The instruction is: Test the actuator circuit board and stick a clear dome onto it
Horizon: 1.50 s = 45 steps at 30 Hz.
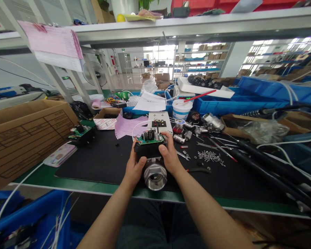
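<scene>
Between both hands is a motorized valve actuator (149, 150), a black housing with a bare green circuit board (152, 137) on top. Below the housing, a steel valve body (155, 176) turns its round hex-rimmed opening toward me. My left hand (135, 164) grips the housing's left side, thumb on the near face. My right hand (170, 154) wraps the right side, its fingers near the board's edge. A white cable arches from the board toward a light-coloured box (168, 121) with a dark panel behind it.
Loose screws (209, 156), wrenches (184, 155) and metal fittings (180, 139) lie right on the black mat (93, 162). Another circuit-board unit (81, 133) and a phone (60, 154) sit left, beside a cardboard box (28, 138). Blue bins (223, 105) line the back.
</scene>
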### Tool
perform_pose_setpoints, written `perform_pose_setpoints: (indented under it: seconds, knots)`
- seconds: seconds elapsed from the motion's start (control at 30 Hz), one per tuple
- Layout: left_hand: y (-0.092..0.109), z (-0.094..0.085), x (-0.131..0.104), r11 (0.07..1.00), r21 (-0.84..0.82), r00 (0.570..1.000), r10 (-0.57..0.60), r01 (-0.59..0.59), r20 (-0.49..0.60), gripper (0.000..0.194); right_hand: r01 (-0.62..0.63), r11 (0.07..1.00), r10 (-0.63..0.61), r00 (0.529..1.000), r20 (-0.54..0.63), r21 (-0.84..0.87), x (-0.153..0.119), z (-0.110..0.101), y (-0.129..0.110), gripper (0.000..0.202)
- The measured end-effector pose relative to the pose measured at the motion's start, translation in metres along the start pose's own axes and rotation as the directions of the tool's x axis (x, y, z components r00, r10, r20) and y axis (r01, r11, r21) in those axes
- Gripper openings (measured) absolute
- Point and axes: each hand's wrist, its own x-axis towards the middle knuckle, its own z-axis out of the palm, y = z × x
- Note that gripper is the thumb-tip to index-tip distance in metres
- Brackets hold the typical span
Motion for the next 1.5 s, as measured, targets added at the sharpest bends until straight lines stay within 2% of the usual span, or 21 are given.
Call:
perform_pose_setpoints:
  seconds: [0.47, 1.0, 1.27, 1.5]
  knots:
    - [0.0025, 0.0001, 0.0017, 0.998, 0.064, 0.999, 0.021, -0.019, -0.027, 0.083, -0.053, 0.999, 0.053, 0.999, 0.008, 0.000, 0.0001, -0.0006, -0.0001, 0.064]
    - [0.0091, 0.0018, 0.0010, 0.998, 0.056, 0.999, 0.018, -0.016, -0.037, 0.085, -0.057, 0.998, 0.057, 0.998, 0.014, -0.008, 0.0005, -0.0008, -0.0004, 0.066]
    - [0.0061, -0.0011, 0.0007, 0.998, 0.065, 0.999, 0.017, -0.015, -0.028, 0.076, -0.036, 0.999, 0.036, 0.999, 0.003, -0.007, 0.0000, -0.0010, -0.0004, 0.064]
    - [0.0042, -0.0004, -0.0001, 0.999, 0.052, 0.999, -0.004, 0.005, -0.032, 0.082, -0.031, 0.999, 0.031, 1.000, 0.005, -0.013, -0.0004, -0.0009, -0.0011, 0.062]
